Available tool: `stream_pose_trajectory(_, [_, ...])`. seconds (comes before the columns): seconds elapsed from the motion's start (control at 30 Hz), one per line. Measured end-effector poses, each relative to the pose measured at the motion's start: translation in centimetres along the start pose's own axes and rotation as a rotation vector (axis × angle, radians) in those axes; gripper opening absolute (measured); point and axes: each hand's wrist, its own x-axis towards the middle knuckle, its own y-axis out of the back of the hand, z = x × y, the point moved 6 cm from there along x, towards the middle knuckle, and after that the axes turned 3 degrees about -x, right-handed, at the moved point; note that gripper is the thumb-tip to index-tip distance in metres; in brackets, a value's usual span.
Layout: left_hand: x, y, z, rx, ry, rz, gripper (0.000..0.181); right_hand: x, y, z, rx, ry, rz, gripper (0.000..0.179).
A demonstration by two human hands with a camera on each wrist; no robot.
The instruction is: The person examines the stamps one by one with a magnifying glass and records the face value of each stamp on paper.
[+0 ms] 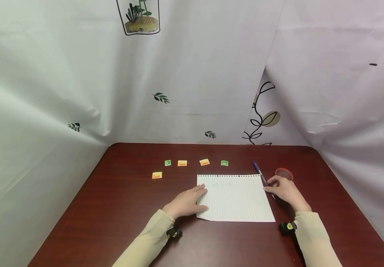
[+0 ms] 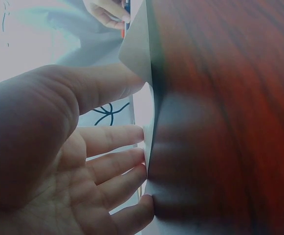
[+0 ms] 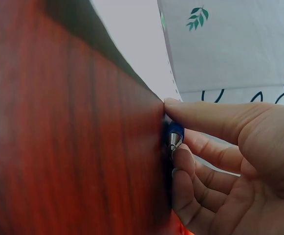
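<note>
A lined white sheet of paper [image 1: 235, 200], with a row of holes along its far edge, lies on the table. My left hand [image 1: 186, 202] rests on its left edge, fingers extended and thumb apart. In the left wrist view, the near left corner of the paper [image 2: 136, 49] curls up off the wood. At the paper's right edge, my right hand [image 1: 287, 191] holds a blue pen [image 1: 257, 168] between thumb and fingers. The right wrist view shows the pen's metal tip [image 3: 175, 139], with curled fingers beside it and the thumb at the paper's edge.
Several small orange stickers [image 1: 182, 163] and two green ones [image 1: 224, 163] lie beyond the paper on the dark red table [image 1: 118, 207]. A round thing with a red rim [image 1: 291, 174] lies just beyond my right hand. Pale patterned cloth [image 1: 192, 74] surrounds the table.
</note>
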Motion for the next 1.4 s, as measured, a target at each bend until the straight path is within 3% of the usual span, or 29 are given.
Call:
stream_pose_trajectory(1.07, [-0.05,0.02,0.01,-0.007,0.019,0.007,0.069,-0.13,-0.05,-0.04,0.002,0.006,0.018,0.039])
stream_pose_trajectory(1.4, [-0.02,0.21,0.36,0.06,0.003,0.021,0.063,-0.05,-0.15,0.09,-0.008,0.024,0.027,0.038])
